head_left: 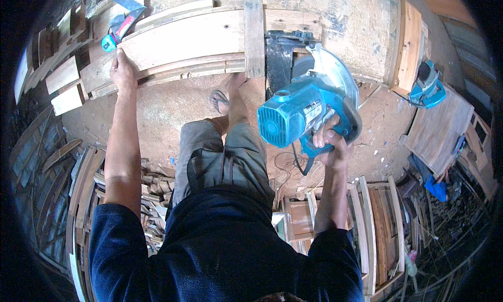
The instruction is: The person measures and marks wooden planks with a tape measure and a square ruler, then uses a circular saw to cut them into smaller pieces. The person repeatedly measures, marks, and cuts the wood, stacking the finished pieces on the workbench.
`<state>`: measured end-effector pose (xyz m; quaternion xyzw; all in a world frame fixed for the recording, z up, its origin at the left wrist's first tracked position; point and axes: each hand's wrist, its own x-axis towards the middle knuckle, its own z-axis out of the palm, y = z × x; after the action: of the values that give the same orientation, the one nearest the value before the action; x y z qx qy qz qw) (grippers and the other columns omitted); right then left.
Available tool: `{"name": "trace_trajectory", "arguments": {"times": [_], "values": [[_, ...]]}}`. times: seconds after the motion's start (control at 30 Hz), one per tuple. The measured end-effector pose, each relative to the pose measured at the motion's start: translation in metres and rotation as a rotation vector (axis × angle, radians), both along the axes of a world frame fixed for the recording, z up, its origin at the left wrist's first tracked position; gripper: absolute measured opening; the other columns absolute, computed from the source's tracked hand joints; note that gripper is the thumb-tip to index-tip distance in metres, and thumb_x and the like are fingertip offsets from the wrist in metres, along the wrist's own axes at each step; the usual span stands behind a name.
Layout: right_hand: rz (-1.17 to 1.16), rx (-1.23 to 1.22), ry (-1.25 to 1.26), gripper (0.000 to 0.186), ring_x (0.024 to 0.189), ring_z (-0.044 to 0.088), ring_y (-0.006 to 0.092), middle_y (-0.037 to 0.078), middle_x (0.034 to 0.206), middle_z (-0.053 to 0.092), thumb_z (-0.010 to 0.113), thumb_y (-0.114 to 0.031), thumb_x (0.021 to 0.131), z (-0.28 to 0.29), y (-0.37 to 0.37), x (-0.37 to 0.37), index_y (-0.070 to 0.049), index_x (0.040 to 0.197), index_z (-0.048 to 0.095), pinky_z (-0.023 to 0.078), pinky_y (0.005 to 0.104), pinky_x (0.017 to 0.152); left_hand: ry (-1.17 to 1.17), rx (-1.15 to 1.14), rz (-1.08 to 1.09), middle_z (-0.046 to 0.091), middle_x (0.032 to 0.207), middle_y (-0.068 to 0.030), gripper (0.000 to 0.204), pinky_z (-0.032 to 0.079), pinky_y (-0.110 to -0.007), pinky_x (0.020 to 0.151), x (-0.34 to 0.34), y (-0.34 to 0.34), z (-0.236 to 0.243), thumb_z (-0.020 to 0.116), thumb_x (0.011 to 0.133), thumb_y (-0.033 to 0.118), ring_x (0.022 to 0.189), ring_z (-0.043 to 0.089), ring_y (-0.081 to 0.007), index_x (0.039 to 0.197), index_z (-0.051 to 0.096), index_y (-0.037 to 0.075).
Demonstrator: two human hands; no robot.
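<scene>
One bare left hand on a long pale wooden board, one bare right hand around a teal circular saw

On the left, the person's hand meets the board's near edge, thumb uppermost; how firmly it presses cannot be told. The hands are well apart. The board lies flat across the work area, and a narrow, weathered grey-brown wooden crosspiece lies over it. Just right of the crosspiece, the saw's black base plate sits close alongside; the right hand is wrapped around the saw's handle. Whether the blade touches wood is hidden.

The step in hand looks like lining up a cut along the crosspiece. The next move probably calls for a steady board, the base plate held against that straight edge, and the black power cord kept clear.

Loose offcuts crowd the far left, then a blue L-shaped tool lies near the left hand. Below is a reddish-brown dirt floor, with scrap wood heaped on it. Further right stand slatted wooden frames, a pale orange wooden block at the work surface's end, a second teal power tool and a flat brown wooden panel.
</scene>
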<state>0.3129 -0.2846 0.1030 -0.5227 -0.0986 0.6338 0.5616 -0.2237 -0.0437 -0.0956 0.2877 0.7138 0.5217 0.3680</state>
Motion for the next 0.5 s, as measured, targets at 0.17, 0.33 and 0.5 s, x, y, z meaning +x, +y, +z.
{"name": "trace_trajectory", "arguments": {"times": [0.17,0.33,0.5], "values": [[-0.022,-0.022,-0.029,0.029,0.059,0.055,0.0182,0.009,0.069,0.058,0.072,-0.009,0.082,0.006,0.005,-0.004,-0.003,0.104,0.056,0.048,0.0340,0.059,0.046,-0.006,-0.024,0.074,0.100,-0.0022,0.030,0.052,-0.025,0.082,-0.021,-0.001,-0.010,0.067,0.103,0.031,0.090,0.066,-0.0107,0.106,0.075,0.002],[-0.025,-0.034,-0.034,0.030,0.059,0.055,0.0179,0.008,0.070,0.058,0.071,-0.008,0.082,0.004,0.004,-0.002,-0.004,0.106,0.055,0.047,0.0337,0.059,0.052,-0.010,-0.044,0.074,0.102,-0.0022,0.032,0.051,-0.025,0.082,-0.017,-0.002,-0.012,0.067,0.103,0.031,0.092,0.065,-0.0093,0.109,0.075,0.001],[-0.012,-0.033,-0.039,0.028,0.059,0.054,0.0177,0.008,0.071,0.058,0.069,-0.007,0.083,0.002,0.008,-0.001,-0.004,0.107,0.056,0.047,0.0334,0.061,0.058,-0.009,-0.046,0.074,0.099,-0.0012,0.031,0.049,-0.024,0.077,-0.022,-0.003,-0.011,0.068,0.103,0.032,0.088,0.064,-0.0082,0.108,0.075,0.002]]}}
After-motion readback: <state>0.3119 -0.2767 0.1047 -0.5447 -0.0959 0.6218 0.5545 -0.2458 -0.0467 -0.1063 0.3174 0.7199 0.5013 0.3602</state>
